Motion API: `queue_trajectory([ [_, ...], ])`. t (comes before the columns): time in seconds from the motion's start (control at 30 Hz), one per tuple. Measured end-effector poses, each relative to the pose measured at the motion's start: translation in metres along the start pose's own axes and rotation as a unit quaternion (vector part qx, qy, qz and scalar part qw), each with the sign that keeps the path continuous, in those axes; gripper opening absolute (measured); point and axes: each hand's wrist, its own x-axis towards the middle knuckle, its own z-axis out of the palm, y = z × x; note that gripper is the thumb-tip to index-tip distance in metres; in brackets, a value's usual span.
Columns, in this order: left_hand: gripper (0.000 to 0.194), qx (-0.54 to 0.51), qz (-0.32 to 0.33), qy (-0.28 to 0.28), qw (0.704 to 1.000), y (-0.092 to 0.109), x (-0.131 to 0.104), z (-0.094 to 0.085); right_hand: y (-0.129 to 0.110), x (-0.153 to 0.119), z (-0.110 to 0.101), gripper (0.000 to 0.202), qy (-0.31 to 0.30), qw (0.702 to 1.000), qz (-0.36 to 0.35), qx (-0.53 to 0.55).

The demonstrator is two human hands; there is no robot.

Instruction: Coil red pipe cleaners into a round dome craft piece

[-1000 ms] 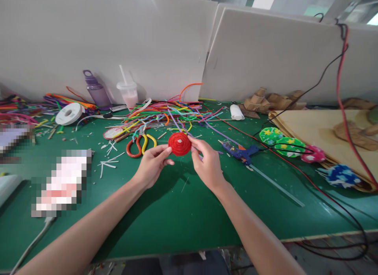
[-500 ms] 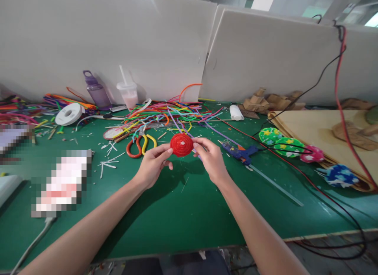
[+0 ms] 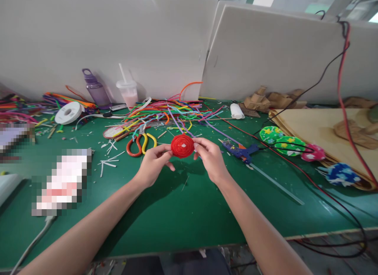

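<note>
Between my two hands, above the green tabletop, is a red coiled pipe-cleaner disc with a small whitish spot near its middle. My left hand pinches its left edge between thumb and forefinger, the other fingers curled below. At the right edge, my right hand grips it the same way. Scissors with one red and one yellow handle lie just beyond my left hand. A blue glue gun with a long clear glue stick rests to the right of my right hand.
Loose coloured pipe cleaners are heaped at the back, near a lidded cup and purple bottle. A white spool stands left. Cables cross the right side, by flowered green pieces and a blue one.
The red disc has tipped slightly, showing its face a little differently. Both hands keep their hold, and the view has shifted only slightly.
</note>
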Motion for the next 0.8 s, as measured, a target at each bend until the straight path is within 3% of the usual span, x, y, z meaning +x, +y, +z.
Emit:
queue_trajectory([
  [0.2,0.019,-0.067,-0.048,0.009,0.997,0.002,0.001,-0.002,-0.003,-0.001,0.0,0.022,0.003,1.0,0.013,0.012],
  [0.57,0.015,-0.036,-0.032,0.048,0.998,0.004,0.0,-0.001,-0.002,-0.002,0.001,0.02,-0.015,1.0,0.003,-0.001],
  [0.67,0.021,0.042,-0.019,0.055,0.997,0.007,0.001,-0.005,-0.003,-0.002,-0.001,0.021,-0.007,1.0,-0.008,-0.022],
  [0.8,0.023,0.19,0.051,0.138,0.971,0.01,0.002,-0.01,-0.001,-0.003,-0.002,0.022,0.019,0.991,-0.073,-0.107],
])
